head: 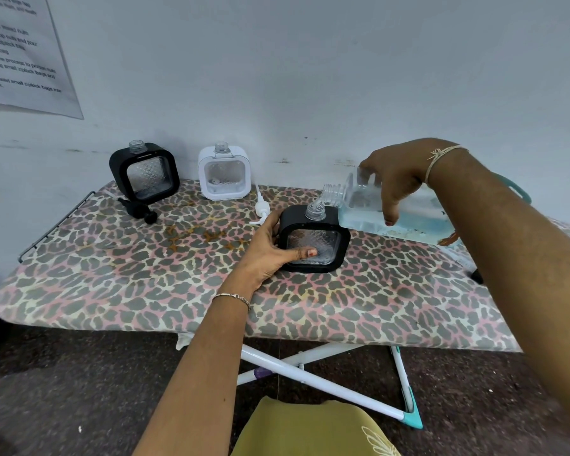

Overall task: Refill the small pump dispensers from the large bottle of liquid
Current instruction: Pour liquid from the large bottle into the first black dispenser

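A black square dispenser (323, 225) with a clear window stands mid-board, its pump off and neck open. My left hand (270, 248) grips its left side, thumb across the window. My right hand (395, 179) holds the large clear bottle (408, 215) of pale blue liquid, tipped nearly flat, mouth just above the dispenser's neck. A thin stream runs from the mouth into the neck. A second black dispenser (144, 172) and a white dispenser (223, 174) stand open-necked by the wall.
A black pump head (139, 210) lies before the far black dispenser; a white pump head (260, 209) lies beside my left hand. The leopard-print ironing board (145, 274) stands against the wall. A printed sheet (20, 51) hangs at upper left.
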`<state>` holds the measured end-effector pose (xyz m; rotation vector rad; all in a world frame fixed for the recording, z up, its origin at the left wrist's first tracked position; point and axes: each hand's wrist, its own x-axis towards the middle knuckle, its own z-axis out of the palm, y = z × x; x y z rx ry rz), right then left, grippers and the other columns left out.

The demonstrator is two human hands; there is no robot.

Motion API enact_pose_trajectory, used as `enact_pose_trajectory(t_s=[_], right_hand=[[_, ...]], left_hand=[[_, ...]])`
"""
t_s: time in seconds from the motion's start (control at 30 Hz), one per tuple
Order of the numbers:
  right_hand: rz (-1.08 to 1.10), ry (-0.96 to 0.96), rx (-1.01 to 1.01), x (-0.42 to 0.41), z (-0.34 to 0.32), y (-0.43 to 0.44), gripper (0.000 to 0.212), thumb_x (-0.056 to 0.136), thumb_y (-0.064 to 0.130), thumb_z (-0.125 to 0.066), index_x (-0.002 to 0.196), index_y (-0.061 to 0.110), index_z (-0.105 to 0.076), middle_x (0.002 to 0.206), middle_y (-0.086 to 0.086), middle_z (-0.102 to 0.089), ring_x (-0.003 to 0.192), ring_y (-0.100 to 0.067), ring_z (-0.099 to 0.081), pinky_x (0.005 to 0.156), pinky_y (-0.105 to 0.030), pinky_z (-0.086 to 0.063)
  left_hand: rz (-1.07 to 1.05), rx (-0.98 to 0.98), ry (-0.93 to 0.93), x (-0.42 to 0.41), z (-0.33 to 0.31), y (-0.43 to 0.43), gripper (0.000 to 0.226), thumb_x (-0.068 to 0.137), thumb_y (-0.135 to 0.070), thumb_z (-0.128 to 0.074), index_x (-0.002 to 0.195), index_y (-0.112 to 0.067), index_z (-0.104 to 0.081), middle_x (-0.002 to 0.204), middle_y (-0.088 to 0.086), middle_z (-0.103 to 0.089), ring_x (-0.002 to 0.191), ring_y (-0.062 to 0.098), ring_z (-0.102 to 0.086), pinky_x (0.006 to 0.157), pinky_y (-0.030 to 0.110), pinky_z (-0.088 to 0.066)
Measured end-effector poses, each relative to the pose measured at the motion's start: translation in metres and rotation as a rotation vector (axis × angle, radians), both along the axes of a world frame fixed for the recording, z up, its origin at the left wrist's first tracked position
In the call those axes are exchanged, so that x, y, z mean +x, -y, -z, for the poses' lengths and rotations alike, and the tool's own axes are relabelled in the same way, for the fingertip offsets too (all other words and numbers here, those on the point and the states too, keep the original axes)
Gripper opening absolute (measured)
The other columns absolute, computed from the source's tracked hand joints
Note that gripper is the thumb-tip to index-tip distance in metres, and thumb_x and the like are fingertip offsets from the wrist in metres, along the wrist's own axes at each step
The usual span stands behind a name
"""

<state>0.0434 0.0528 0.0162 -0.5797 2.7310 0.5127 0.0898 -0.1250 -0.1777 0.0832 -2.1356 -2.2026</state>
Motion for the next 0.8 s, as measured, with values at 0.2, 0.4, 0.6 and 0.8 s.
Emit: enact_pose_trajectory(t_s=[0.2,0.4,0.6,0.8], right_hand=[[-0.003,-0.002,0.013,-0.0002,0.0,0.0009,0.087,0.061,0.022,-0.089,0.136,0.02,-0.045,0.132,-0.004,-0.051,0.115,-0.028,-0.054,0.095,-0.041,-0.048],[-0.007,-0.004,0.026,0.0007,-0.0007,0.0016,0.086,0.063,0.022,-0.087,0.137,0.019,-0.043,0.134,-0.004,-0.051,0.117,-0.027,-0.053,0.09,-0.036,-0.046],[-0.006,-0.006,0.04,0.002,-0.002,0.002,0.086,0.064,0.022,-0.087,0.138,0.018,-0.043,0.134,-0.004,-0.051,0.116,-0.027,-0.053,0.089,-0.035,-0.046],[-0.004,-0.002,0.037,0.0022,-0.0026,0.0017,0.086,0.064,0.021,-0.087,0.138,0.018,-0.043,0.134,-0.004,-0.051,0.116,-0.027,-0.053,0.09,-0.035,-0.046]], left_hand=[[0.011,-0.006,0.005,-0.0007,0.0019,0.0017,0.099,0.055,-0.007,-0.088,0.141,-0.016,-0.039,0.131,0.001,-0.055,0.121,0.013,-0.054,0.103,0.035,-0.045],[0.012,-0.009,0.009,0.0006,0.0003,0.0007,0.102,0.049,-0.015,-0.089,0.139,-0.015,-0.041,0.129,0.0,-0.056,0.122,0.014,-0.053,0.105,0.037,-0.045],[0.013,-0.009,0.02,0.0024,-0.0011,0.0006,0.113,0.043,-0.023,-0.091,0.142,-0.015,-0.037,0.133,0.001,-0.054,0.123,0.015,-0.052,0.105,0.038,-0.044],[0.024,0.006,0.022,0.003,-0.0023,0.0002,0.115,0.041,-0.024,-0.092,0.142,-0.015,-0.038,0.133,0.002,-0.055,0.123,0.016,-0.053,0.105,0.041,-0.044]])
